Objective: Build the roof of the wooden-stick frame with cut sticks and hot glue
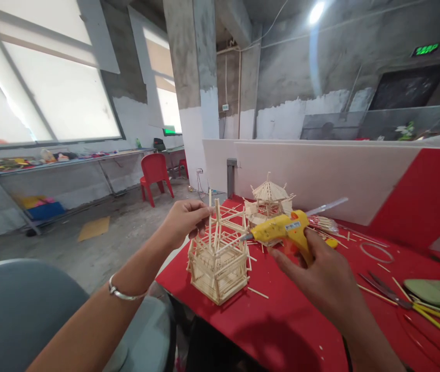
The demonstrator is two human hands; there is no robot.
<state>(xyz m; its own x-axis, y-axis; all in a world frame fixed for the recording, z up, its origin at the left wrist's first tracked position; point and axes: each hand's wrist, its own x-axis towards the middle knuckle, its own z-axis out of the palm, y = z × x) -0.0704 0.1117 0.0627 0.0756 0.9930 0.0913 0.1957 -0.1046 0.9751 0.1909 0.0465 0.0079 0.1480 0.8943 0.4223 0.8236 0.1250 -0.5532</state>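
Note:
On the red tabletop [282,310] stands a six-sided model made of thin wooden sticks [220,274], with upright posts and crossbars over a railed base. My left hand [191,219] pinches an upright wooden stick [210,222] at the model's upper left. A yellow hot glue gun [282,227] is gripped in my right hand [320,268]. Its nozzle points left, close to the model's upper frame; whether it touches cannot be made out. Behind the gun sits a second stick model with a pointed roof [269,192], partly hidden.
Scissors [394,294], a green object [437,292] and loose sticks lie at the right. A bundle of sticks in plastic [322,223] is behind the gun. A white partition [305,170] borders the table's far side. A grey-blue chair [29,310] stands at the left.

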